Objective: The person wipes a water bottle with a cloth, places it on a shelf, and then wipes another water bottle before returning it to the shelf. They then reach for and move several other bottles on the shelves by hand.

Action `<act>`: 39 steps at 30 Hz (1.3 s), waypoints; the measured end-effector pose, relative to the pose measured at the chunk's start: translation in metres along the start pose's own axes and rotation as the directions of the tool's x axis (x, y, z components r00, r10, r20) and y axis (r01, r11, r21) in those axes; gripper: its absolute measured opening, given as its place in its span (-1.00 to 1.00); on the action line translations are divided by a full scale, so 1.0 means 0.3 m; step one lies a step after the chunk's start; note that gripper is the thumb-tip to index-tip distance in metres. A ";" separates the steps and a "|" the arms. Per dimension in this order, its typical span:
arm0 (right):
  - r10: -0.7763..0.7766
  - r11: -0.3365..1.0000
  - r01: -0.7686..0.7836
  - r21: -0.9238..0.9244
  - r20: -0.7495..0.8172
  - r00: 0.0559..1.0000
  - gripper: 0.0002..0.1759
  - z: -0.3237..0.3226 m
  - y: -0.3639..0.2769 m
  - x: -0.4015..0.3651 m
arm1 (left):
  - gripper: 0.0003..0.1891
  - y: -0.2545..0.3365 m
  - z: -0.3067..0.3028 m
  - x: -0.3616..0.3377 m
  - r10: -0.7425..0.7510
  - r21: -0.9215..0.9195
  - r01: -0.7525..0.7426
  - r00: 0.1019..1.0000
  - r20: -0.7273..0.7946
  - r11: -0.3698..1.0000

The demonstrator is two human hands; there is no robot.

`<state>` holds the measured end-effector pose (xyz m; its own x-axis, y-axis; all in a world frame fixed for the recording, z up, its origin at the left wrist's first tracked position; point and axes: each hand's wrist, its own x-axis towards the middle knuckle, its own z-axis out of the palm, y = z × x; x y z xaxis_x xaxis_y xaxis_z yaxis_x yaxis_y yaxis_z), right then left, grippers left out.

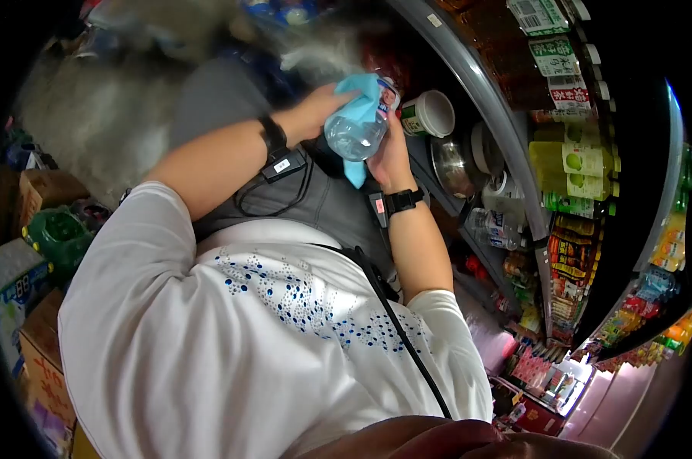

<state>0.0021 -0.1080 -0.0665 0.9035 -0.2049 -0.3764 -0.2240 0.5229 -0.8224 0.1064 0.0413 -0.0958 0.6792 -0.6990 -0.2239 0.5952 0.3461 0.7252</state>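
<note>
A clear plastic bottle (355, 138) with a printed label is held in front of my body, lying tilted. My right hand (392, 157) is closed around its right side. A light blue cloth (359, 90) drapes over the bottle, and one end hangs below it. My left hand (314, 112) grips the cloth against the bottle's upper left side; some of its fingers are hidden by the cloth. Just right of the bottle is a white tub (437, 115) with a green label.
Shelves on the right hold tea bottles (554, 57), yellow-green drink bottles (579, 161) and packaged goods (571, 260). A metal pot (451, 164) and clear bottles (499, 229) sit on a lower shelf. Cardboard boxes (47, 359) and a green plastic item (59, 233) are at left.
</note>
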 end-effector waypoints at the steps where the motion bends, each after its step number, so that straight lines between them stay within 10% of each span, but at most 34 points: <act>1: -0.020 1.000 0.020 -0.023 -0.030 0.999 -0.45 -0.012 0.010 0.003 | -0.56 0.000 0.001 -0.003 0.021 0.101 -0.022 1.000 0.009 0.995; 5: -0.056 0.997 0.057 0.048 -0.012 0.998 -0.38 -0.065 0.039 0.024 | -0.59 -0.039 -0.012 0.016 0.224 0.566 -0.220 0.972 0.063 0.794; 10: 0.077 0.957 -0.083 0.277 0.033 0.996 -0.31 -0.111 0.104 -0.034 | -0.64 -0.011 -0.014 0.002 0.314 0.626 -0.288 0.947 0.072 0.725; 17: 0.166 0.934 -0.173 0.312 0.051 0.985 -0.43 -0.121 0.139 -0.032 | -0.68 -0.074 -0.016 0.047 0.527 0.843 -0.495 0.784 0.329 0.210; 22: 0.060 0.894 -0.060 0.445 0.013 0.998 -0.38 -0.161 0.087 -0.008 | -0.70 -0.060 0.039 0.017 0.341 0.795 -0.539 0.829 0.443 0.279; 33: 0.152 0.844 -0.195 0.499 0.125 0.980 -0.39 -0.168 0.131 0.001 | -0.73 -0.096 -0.017 0.070 0.543 0.822 -0.544 0.748 0.382 0.171; 39: 0.129 0.837 -0.166 0.521 0.107 0.986 -0.36 -0.221 0.130 0.021 | -0.75 -0.082 0.031 0.034 0.417 0.788 -0.545 0.811 0.410 0.286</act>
<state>-0.0251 -0.1438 -0.1292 0.9009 -0.0459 -0.4315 -0.1474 0.9030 -0.4037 0.0946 0.0199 -0.1100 0.6235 -0.6790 0.3876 -0.5381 -0.0131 0.8428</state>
